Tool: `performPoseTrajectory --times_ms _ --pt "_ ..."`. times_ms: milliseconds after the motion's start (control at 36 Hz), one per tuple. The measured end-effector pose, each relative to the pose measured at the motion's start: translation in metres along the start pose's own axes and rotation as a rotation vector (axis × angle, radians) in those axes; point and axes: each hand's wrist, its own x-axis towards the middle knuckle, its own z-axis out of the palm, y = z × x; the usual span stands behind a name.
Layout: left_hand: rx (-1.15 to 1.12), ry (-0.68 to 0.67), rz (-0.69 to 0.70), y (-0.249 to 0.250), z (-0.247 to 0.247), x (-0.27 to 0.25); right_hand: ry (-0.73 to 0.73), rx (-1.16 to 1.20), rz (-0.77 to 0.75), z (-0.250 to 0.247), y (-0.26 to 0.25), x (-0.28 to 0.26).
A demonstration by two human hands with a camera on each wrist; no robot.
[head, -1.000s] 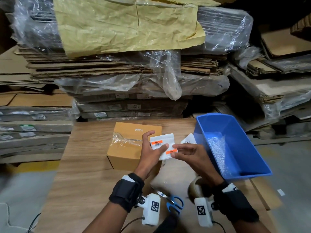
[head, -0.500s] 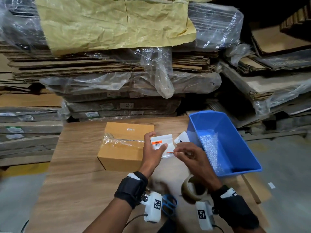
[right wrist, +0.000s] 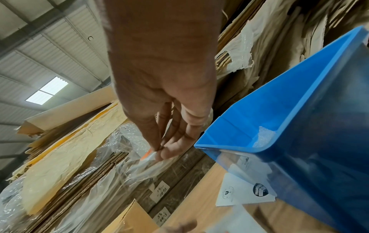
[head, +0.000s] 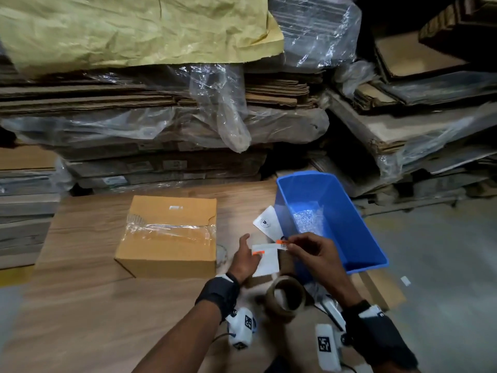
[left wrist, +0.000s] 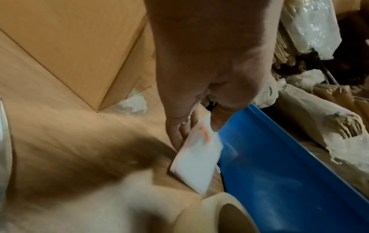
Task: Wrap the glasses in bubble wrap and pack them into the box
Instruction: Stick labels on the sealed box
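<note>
We have the taped box (head: 172,232) on the wooden table (head: 80,305), lying to the left of both hands, its long side running left to right. Our left hand (head: 243,261) is the nearer to it and holds the white label sheet (head: 265,258) between thumb and fingers. Our right hand (head: 312,251) is just right of the sheet, beside the blue bin (head: 363,238), fingertips (right wrist: 166,153) pinched together on an orange sticker (head: 281,242). We judge it goes leftward onto the box. No glasses are visible.

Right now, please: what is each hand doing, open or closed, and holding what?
Left hand: holds the white sticker sheet.
Right hand: pinches an orange sticker peeled from it.
</note>
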Motion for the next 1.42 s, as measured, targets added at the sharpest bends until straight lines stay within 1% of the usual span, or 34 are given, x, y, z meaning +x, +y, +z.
performPoseTrajectory --times_ms 56,111,194,278,333,389,500,556,611,667,722,778,833,944,1056,1167,1333,1389,1417 --pt "0.039 -0.06 -0.018 0.0 0.003 -0.002 0.002 0.014 0.016 -0.002 0.004 -0.001" --pt "0.151 -0.083 -0.016 0.006 -0.001 -0.014 0.008 0.051 0.055 -0.002 0.006 0.0" --pt "0.322 -0.07 0.069 0.014 -0.014 -0.035 0.013 0.115 0.095 0.005 0.003 0.002" --pt "0.36 -0.02 0.166 0.026 -0.03 -0.058 0.038 0.172 0.114 0.021 -0.007 0.007" --pt "0.329 0.046 0.267 0.036 -0.044 -0.076 0.028 0.222 0.142 0.037 -0.013 0.011" --pt "0.333 0.141 0.385 0.045 -0.061 -0.093 0.009 0.274 0.164 0.057 -0.019 0.016" --pt "0.388 0.346 0.57 0.053 -0.102 -0.124 -0.059 0.272 0.186 0.097 -0.033 0.021" --pt "0.431 0.444 0.611 0.049 -0.128 -0.13 -0.091 0.255 0.21 0.118 -0.039 0.02" --pt "0.519 0.477 0.601 0.04 -0.152 -0.126 -0.093 0.225 0.228 0.14 -0.041 0.018" --pt "0.607 0.431 0.548 0.025 -0.174 -0.118 -0.069 0.188 0.244 0.16 -0.042 0.014" --pt "0.693 0.35 0.512 0.011 -0.189 -0.11 -0.037 0.133 0.251 0.174 -0.042 0.011" --pt "0.743 0.274 0.505 0.0 -0.199 -0.104 -0.02 0.06 0.256 0.182 -0.041 0.01" --pt "0.753 0.235 0.514 -0.007 -0.202 -0.1 -0.003 -0.014 0.255 0.189 -0.041 0.009" --pt "0.774 0.229 0.543 -0.015 -0.203 -0.098 0.021 -0.206 0.218 0.197 -0.044 0.01" --pt "0.786 0.222 0.569 -0.015 -0.202 -0.099 0.037 -0.248 0.212 0.201 -0.047 0.012" --pt "0.855 0.228 0.586 -0.015 -0.201 -0.101 0.067 -0.298 0.171 0.207 -0.047 0.011" --pt "0.886 0.237 0.637 -0.021 -0.202 -0.1 0.127 -0.329 0.107 0.216 -0.036 0.011" --pt "0.883 0.259 0.658 -0.021 -0.203 -0.099 0.16 -0.384 0.062 0.218 -0.033 0.008" --pt "0.873 0.272 0.673 -0.022 -0.203 -0.099 0.189 -0.456 0.044 0.217 -0.032 0.006"
